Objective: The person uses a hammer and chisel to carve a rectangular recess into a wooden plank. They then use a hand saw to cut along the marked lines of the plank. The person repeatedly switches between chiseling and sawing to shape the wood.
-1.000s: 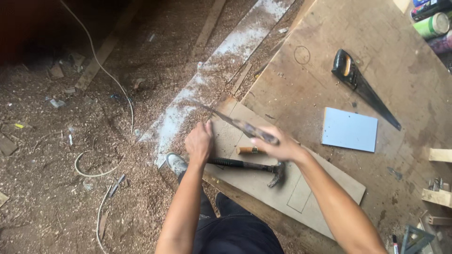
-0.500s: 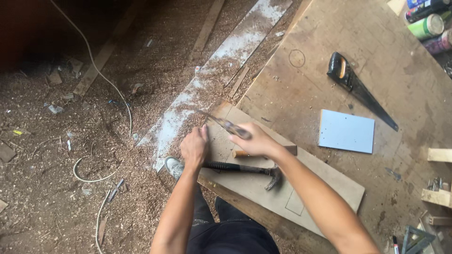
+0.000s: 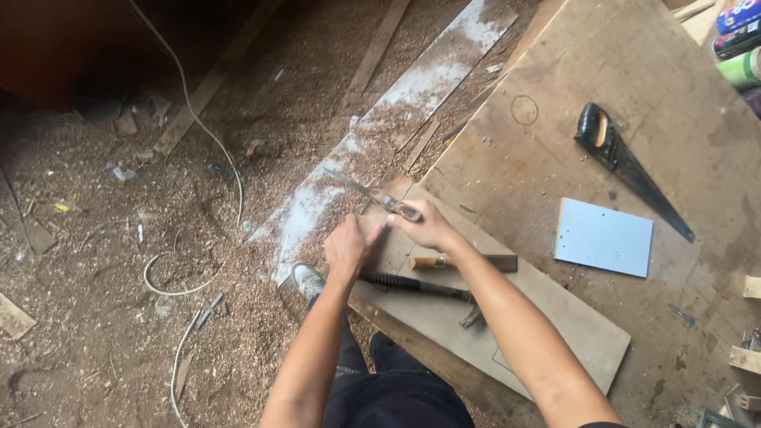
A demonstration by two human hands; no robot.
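Your right hand (image 3: 424,228) has its grip wrapped around the handle of a narrow saw (image 3: 372,196), blade angling toward the upper left of the frame over the board (image 3: 555,325). Left hand (image 3: 349,247) presses fingers-down on the board's near corner, steadying it. No finished cut shows (the blade's contact is blurred). Hammer (image 3: 420,287) and chisel (image 3: 464,261) lie untouched beside your wrists.
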